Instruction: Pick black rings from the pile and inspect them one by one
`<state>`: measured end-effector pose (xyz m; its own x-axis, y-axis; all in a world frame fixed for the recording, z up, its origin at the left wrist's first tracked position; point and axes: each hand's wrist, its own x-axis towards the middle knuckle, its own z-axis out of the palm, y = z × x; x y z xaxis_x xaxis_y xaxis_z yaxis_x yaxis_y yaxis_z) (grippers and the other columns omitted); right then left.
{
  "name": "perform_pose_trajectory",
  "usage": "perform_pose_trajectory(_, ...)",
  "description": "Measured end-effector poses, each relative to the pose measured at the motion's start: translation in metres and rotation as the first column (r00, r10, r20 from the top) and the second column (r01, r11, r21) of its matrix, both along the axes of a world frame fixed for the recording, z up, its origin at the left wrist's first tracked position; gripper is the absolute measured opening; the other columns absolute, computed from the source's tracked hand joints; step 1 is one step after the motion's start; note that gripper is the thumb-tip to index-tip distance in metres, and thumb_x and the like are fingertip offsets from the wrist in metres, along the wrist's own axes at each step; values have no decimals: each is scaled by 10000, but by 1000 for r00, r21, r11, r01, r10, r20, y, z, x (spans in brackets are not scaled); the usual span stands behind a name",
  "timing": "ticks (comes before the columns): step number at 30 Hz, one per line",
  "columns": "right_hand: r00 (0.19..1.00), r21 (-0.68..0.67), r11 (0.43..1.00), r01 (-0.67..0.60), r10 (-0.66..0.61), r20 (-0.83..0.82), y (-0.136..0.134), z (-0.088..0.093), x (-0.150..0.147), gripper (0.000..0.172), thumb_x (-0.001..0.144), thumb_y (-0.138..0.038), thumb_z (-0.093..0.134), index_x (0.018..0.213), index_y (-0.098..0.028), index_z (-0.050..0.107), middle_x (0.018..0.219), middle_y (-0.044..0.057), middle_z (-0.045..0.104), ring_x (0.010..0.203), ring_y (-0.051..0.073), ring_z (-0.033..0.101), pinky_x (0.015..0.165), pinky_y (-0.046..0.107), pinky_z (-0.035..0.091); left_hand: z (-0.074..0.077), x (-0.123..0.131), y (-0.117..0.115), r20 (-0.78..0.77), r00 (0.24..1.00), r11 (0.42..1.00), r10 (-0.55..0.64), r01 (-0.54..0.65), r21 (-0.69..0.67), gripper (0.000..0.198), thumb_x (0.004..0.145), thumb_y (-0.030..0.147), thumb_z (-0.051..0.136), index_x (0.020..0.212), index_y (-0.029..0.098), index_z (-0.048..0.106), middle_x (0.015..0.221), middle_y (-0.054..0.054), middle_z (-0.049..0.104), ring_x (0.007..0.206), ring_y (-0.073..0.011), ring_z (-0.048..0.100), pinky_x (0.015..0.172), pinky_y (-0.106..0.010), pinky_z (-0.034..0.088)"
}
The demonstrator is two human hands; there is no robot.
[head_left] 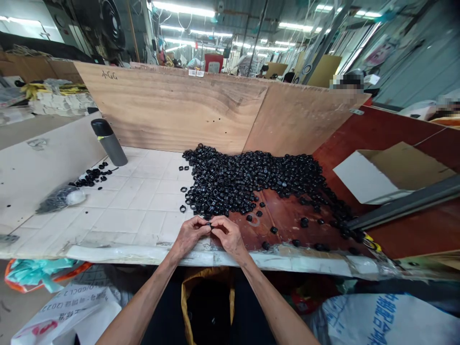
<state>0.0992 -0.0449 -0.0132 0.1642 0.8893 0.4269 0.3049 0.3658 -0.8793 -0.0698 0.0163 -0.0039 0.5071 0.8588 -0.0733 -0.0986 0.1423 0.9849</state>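
Both hands meet at the front of the table, just below a heap of small black ring-like parts (223, 184). My left hand (190, 233) pinches one side of a small black part (209, 224), and my right hand (229, 235) pinches its other side. Fingertips cover most of that part. Under the hands, between the legs, hangs an open yellow-rimmed bag (185, 302) with a dark inside.
A dark bottle (114, 148) stands at the left, near scattered black pieces (91, 177) and a plastic bag (59, 199). Wooden boards (179, 110) wall the back. At the right are an open carton (366, 179) and a slanting metal bar (406, 203).
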Motion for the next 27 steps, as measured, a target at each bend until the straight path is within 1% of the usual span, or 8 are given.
perform_pose_trajectory(5, 999, -81, 996, 20, -23, -31, -1, -3, -4, 332, 872, -235, 637, 1204, -210, 642, 982, 55, 706, 790, 174, 677, 711, 275, 569, 5, 0, -1, 17, 1000, 998, -6, 5, 59, 229, 741, 325, 800, 822, 165, 659, 807, 3, 677, 730, -137, 630, 727, -261, 516)
perform_pose_trajectory(8, 997, -82, 995, 61, -57, 58, -1, -1, -6, 367, 935, -291, 582, 1287, -188, 597, 796, 11, 668, 647, 148, 623, 615, 241, 524, 9, -1, -3, 7, 1000, 989, -8, 7, 150, 203, 741, 314, 794, 808, 164, 674, 867, -15, 684, 801, -149, 628, 793, -271, 514)
perform_pose_trajectory(11, 992, -110, 992, 62, -49, 113, -2, 1, -7, 310, 990, -325, 507, 1239, -176, 617, 665, -14, 623, 576, 144, 597, 589, 237, 501, 8, 0, -4, -3, 1000, 986, -19, 19, 168, 194, 758, 325, 776, 823, 165, 688, 874, -25, 689, 814, -159, 629, 813, -287, 518)
perform_pose_trajectory(15, 994, -126, 992, -16, 29, 101, -6, 2, -7, 295, 990, -337, 501, 1194, -175, 639, 707, -4, 640, 572, 136, 595, 566, 226, 476, 1, 0, -1, 49, 998, 993, 40, -45, 108, 237, 749, 350, 787, 855, 167, 679, 874, -22, 695, 805, -159, 632, 790, -288, 524)
perform_pose_trajectory(17, 987, -116, 993, 15, 4, 162, -6, 3, -6, 233, 974, -348, 537, 938, -175, 689, 631, -17, 593, 535, 124, 543, 545, 223, 433, -1, -1, 0, 51, 996, 990, 77, -82, 117, 251, 727, 350, 800, 853, 166, 684, 881, -25, 697, 820, -161, 632, 803, -287, 520)
perform_pose_trajectory(20, 962, -85, 991, 99, -74, 263, -6, 8, -6, 394, 955, -368, 576, 603, -191, 556, 513, -42, 463, 495, 108, 440, 534, 230, 374, -1, -2, 1, 35, 994, 985, 105, -109, 133, 259, 708, 349, 807, 847, 163, 693, 886, -30, 698, 829, -164, 630, 809, -285, 516)
perform_pose_trajectory(24, 981, -82, 996, 44, -27, 195, -7, 14, -7, 209, 912, -350, 624, 775, -192, 634, 592, -40, 524, 511, 114, 461, 521, 231, 374, 2, -3, 0, 30, 995, 987, 95, -98, 131, 246, 728, 348, 798, 849, 162, 692, 892, -32, 701, 835, -165, 631, 809, -287, 514)
perform_pose_trajectory(27, 980, -71, 997, 34, -20, 196, -7, 16, -7, 233, 892, -324, 642, 696, -202, 617, 555, -40, 497, 513, 125, 461, 533, 240, 397, 3, -3, -1, 29, 995, 986, 100, -103, 133, 252, 730, 354, 801, 851, 161, 694, 894, -33, 700, 837, -166, 631, 812, -292, 518)
